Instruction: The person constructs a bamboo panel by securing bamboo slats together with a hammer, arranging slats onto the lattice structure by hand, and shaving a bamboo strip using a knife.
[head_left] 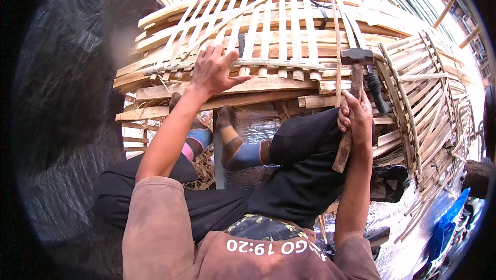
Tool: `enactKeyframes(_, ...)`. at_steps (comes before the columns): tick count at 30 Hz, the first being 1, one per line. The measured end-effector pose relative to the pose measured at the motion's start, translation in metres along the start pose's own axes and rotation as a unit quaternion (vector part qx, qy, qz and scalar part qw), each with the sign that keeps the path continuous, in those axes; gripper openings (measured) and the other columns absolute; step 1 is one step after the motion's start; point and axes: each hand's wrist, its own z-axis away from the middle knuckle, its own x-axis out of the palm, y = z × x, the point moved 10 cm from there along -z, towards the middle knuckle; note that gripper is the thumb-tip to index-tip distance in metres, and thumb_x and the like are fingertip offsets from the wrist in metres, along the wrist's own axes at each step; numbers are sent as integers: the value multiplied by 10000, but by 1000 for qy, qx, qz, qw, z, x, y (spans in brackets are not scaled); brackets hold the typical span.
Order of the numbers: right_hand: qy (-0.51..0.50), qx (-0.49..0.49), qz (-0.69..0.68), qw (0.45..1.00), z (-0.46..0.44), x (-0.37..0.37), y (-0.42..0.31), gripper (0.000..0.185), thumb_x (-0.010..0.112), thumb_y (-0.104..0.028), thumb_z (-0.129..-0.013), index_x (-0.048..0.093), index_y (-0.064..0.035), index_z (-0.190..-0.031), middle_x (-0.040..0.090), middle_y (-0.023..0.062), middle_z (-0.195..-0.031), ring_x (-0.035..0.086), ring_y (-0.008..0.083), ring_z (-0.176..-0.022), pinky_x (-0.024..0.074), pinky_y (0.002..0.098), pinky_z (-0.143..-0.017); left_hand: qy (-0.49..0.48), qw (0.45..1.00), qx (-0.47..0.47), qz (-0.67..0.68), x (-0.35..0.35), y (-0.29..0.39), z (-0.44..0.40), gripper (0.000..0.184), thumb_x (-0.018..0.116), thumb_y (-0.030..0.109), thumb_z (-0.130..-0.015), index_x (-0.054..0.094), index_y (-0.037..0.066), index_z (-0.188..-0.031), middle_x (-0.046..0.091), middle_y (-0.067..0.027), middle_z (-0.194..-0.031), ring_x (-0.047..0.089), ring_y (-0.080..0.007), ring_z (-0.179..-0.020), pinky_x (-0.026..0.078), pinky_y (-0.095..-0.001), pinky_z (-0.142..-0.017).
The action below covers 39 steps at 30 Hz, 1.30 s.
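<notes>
My right hand (356, 116) is closed around the wooden handle of a hammer (357, 76), whose metal head points away from me. My left hand (212, 70) has its fingers spread over the near edge of a lattice of pale bamboo slats (265, 37); whether it presses on the slats I cannot tell. A small dark flat piece (242, 45) stands among the slats just beyond its fingers. Close to the hammer head lies a tool with a black handle (377, 93), its other end hidden.
Under the lattice is a stack of wooden boards (227, 99). To the right stands another bundle of woven slats (418, 94). A black plastic sheet (62, 114) hangs at the left. My legs in black trousers (305, 150) are bent below the boards. Blue plastic (447, 223) lies lower right.
</notes>
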Motion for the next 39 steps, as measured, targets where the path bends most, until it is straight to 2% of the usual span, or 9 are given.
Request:
enactKeyframes(3, 0, 0, 8, 1000, -1, -4, 2, 382, 599, -252, -969, 457, -19, -1237, 431, -14, -665, 386, 47, -427, 327, 201, -348, 1, 1000, -17, 6, 13, -1, 10, 662, 614, 760, -739, 623, 154, -1005, 569, -122, -901, 532, -309, -914, 427, -454, -787)
enactKeyframes(5, 4, 16, -12, 1000, 0, -3, 4, 401, 678, -230, -901, 454, -53, -1182, 431, -26, -647, 400, 45, -432, 325, 203, -368, -10, 1000, -25, 2, 24, -5, 14, 655, 603, 767, -741, 623, 166, -1002, 559, -119, -903, 530, -306, -908, 422, -464, -777)
enactKeyframes(11, -8, 13, 9, 1000, -2, 7, 2, 363, 683, -240, -909, 451, -74, -1134, 434, -25, -635, 402, 46, -421, 338, 208, -363, 5, 999, -28, 25, 28, 22, 15, 661, 582, 773, -756, 616, 172, -1029, 539, -126, -889, 513, -302, -864, 406, -454, -743)
enactKeyframes(18, 7, 35, 20, 999, -1, 2, 7, 335, 677, -230, -917, 455, -83, -1120, 432, -28, -615, 407, 52, -404, 342, 213, -352, 17, 998, -58, 11, 10, 41, 8, 648, 577, 792, -745, 616, 176, -942, 499, -72, -802, 486, -260, -813, 385, -415, -693)
enactKeyframes(22, 9, 27, 8, 1000, -3, 2, 6, 348, 687, -234, -907, 456, -81, -1118, 431, -26, -627, 403, 51, -409, 334, 210, -354, 11, 998, -56, 17, 6, 27, -5, 644, 631, 729, -752, 603, 136, -1001, 524, -106, -859, 514, -299, -849, 400, -436, -759)
enactKeyframes(28, -2, 11, -47, 999, -3, -1, 4, 344, 663, -230, -917, 450, -72, -1136, 421, -24, -637, 386, 52, -414, 316, 207, -354, 46, 997, -57, 39, 15, 25, 0, 657, 569, 784, -758, 635, 181, -1009, 545, -101, -848, 521, -294, -850, 389, -462, -721)
enactKeyframes(31, -18, -11, -63, 998, 2, -2, -1, 289, 611, -198, -946, 442, -68, -1141, 421, -14, -659, 387, 51, -431, 325, 205, -362, 45, 997, -59, 34, 12, 22, 0, 675, 559, 794, -758, 640, 175, -1016, 547, -99, -846, 521, -284, -857, 389, -467, -720)
enactKeyframes(34, -22, -17, -90, 996, 0, -3, 1, 276, 596, -195, -954, 439, -67, -1141, 417, -10, -672, 384, 51, -440, 325, 206, -363, 34, 997, -57, 44, -2, 19, -11, 640, 631, 694, -792, 604, 96, -1020, 532, -114, -832, 532, -313, -805, 414, -463, -746)
enactKeyframes(39, -17, -18, -92, 995, -4, -2, 0, 281, 596, -202, -959, 445, -62, -1150, 414, -11, -674, 382, 53, -443, 326, 205, -365, 54, 997, -28, 50, -27, 10, -36, 717, 523, 791, -804, 637, 94, -929, 587, -125, -769, 588, -258, -751, 476, -432, -678)
